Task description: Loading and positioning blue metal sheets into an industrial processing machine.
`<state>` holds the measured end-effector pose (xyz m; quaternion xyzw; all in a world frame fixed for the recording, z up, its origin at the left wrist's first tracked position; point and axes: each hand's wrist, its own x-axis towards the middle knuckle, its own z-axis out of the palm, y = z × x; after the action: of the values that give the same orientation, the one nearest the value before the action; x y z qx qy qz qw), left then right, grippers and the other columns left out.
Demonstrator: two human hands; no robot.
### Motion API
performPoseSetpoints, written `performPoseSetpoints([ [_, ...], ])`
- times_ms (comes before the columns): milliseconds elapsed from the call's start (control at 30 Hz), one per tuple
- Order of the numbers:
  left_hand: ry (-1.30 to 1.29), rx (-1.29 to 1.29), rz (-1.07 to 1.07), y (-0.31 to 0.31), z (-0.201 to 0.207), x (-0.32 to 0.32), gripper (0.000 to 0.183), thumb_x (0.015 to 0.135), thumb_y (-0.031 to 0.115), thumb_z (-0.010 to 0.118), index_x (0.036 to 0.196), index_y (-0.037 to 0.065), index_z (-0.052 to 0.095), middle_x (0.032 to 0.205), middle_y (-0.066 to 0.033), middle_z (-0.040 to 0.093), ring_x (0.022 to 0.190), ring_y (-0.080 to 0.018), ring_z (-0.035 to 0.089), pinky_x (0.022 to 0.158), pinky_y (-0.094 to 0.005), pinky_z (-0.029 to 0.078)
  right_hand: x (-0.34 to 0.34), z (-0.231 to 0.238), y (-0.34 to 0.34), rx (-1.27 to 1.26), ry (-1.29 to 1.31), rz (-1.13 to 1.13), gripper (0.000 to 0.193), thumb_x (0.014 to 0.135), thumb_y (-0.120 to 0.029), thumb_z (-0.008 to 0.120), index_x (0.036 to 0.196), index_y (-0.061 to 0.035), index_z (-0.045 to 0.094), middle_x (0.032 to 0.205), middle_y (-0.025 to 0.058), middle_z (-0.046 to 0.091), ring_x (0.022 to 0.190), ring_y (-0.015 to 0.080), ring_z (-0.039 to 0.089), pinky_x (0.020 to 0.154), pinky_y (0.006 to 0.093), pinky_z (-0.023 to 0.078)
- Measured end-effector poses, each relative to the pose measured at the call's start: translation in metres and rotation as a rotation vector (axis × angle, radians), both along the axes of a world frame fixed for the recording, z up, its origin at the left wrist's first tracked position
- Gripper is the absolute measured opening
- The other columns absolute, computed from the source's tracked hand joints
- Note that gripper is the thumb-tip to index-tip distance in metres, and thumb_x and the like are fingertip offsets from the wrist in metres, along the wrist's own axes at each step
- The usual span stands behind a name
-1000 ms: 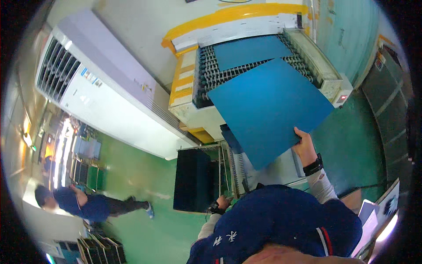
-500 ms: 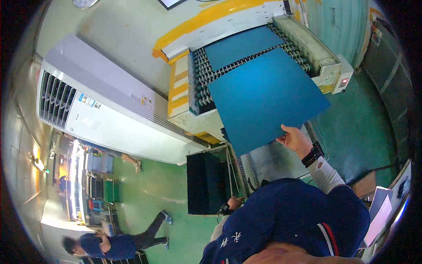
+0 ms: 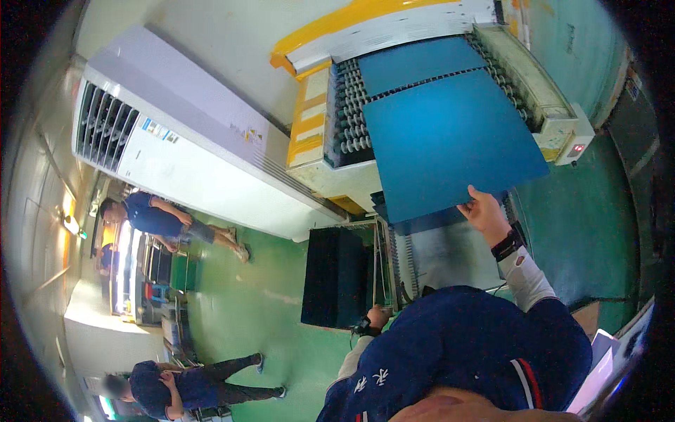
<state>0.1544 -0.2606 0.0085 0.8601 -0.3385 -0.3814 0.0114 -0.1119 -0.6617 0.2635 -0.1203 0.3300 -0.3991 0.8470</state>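
My right hand (image 3: pixel 485 216) pinches the near edge of a large blue sheet (image 3: pixel 450 141), thumb on top and fingers beneath. The sheet's far part lies over the rollers (image 3: pixel 351 116) of a conveyor machine, while its near edge sticks out toward me. Farther in on the rollers lies a second blue sheet (image 3: pixel 422 65), a narrow strip of rollers showing between the two. Low and to the left, my left hand (image 3: pixel 380 318) is closed at the metal frame (image 3: pixel 380 264) of a rack. Dark sheets (image 3: pixel 334 278) stand packed in that rack; my left fingers are partly hidden.
A tall white air conditioner (image 3: pixel 211 169) slants along the left of the machine. A control box (image 3: pixel 578 137) sits at the machine's right corner. Two people, one standing near (image 3: pixel 179 390) and one farther off (image 3: pixel 158 214), are on the green floor (image 3: pixel 260 295) at left.
The view has shifted, so the machine sits higher and farther right. My right hand still holds the blue sheet's near edge. A second person has come into fuller view at left.
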Motion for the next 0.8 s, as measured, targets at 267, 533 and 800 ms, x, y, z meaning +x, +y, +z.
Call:
performPoseSetpoints([
  [267, -0.127, -0.113, 0.121, 0.006, 0.002, -0.014, 0.052, 0.074, 0.047, 0.068, 0.099, 0.002, 0.062, 0.096, -0.0255, 0.065, 0.093, -0.0423, 0.062, 0.079, -0.049, 0.051, -0.003, -0.025, -0.018, -0.016, 0.0, 0.042, 0.016, 0.091, -0.021, 0.062, 0.09, -0.0056, 0.058, 0.088, 0.0059, 0.06, 0.085, 0.0225, 0.058, 0.085, 0.041, 0.05],
  [533, -0.064, -0.219, 0.158, 0.004, -0.021, -0.028, 0.045, 0.082, 0.039, 0.064, 0.109, 0.003, 0.058, 0.088, -0.018, 0.064, 0.08, -0.0366, 0.064, 0.067, -0.0448, 0.051, 0.004, -0.008, -0.02, -0.01, -0.001, 0.085, 0.021, 0.09, -0.019, 0.064, 0.105, -0.0053, 0.057, 0.103, 0.0061, 0.06, 0.092, 0.0192, 0.054, 0.087, 0.0345, 0.048],
  [800, -0.196, -0.239, 0.17, 0.008, -0.049, -0.045, 0.043, 0.078, 0.035, 0.067, 0.113, 0.01, 0.058, 0.102, -0.0186, 0.062, 0.089, -0.0334, 0.061, 0.075, -0.0448, 0.049, 0.001, -0.004, -0.029, -0.004, 0.023, 0.142, 0.023, 0.091, -0.017, 0.063, 0.109, -0.0041, 0.057, 0.104, 0.0067, 0.059, 0.094, 0.019, 0.054, 0.09, 0.0355, 0.046],
])
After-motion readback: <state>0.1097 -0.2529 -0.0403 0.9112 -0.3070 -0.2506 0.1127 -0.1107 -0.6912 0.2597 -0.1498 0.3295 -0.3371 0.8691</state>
